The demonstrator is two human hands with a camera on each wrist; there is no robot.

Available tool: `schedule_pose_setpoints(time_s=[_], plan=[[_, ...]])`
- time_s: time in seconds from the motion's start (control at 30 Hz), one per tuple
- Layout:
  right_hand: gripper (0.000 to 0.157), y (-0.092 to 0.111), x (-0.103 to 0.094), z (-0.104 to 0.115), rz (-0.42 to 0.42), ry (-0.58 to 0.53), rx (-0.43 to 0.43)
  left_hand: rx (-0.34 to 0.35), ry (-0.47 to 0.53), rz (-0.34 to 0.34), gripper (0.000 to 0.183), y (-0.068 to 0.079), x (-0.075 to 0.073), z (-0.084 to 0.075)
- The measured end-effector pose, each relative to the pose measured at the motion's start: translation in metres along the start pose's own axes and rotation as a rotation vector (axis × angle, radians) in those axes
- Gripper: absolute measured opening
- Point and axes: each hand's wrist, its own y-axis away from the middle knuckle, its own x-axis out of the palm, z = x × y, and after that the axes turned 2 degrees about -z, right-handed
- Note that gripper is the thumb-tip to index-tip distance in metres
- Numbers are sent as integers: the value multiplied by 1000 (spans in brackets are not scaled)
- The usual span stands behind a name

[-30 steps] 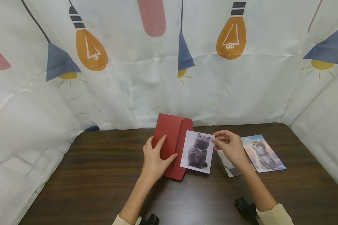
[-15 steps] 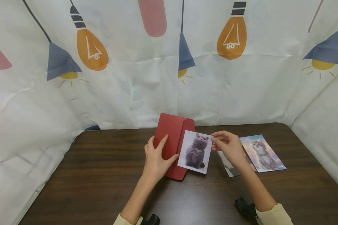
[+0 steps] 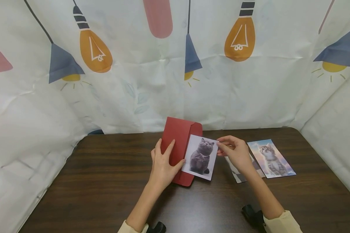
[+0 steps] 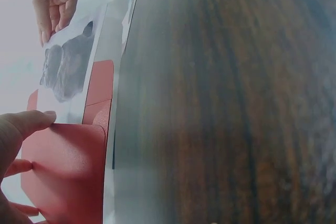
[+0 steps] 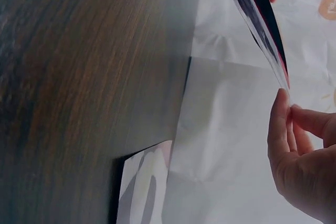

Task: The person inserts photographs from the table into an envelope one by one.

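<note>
card [image 3: 200, 157] with a grey cat, probably light and easily creased, best held by its edges, overlaps the right side of a red envelope [image 3: 177, 140], its far right corner pinched by the right hand [image 3: 237, 154]. the envelope, under the spread fingers of the left hand [image 3: 164, 164], hides its contents; whether the card's left edge sits inside is unclear. right of these lies a kitten picture [image 3: 272, 158].
</note>
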Motion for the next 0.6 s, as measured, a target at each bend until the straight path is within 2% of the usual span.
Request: schedule_pose_setpoints(time_s=[0.6], plan=[[21,4,6,5,4,-32,10,88,-32,-11,77,2,2,0]])
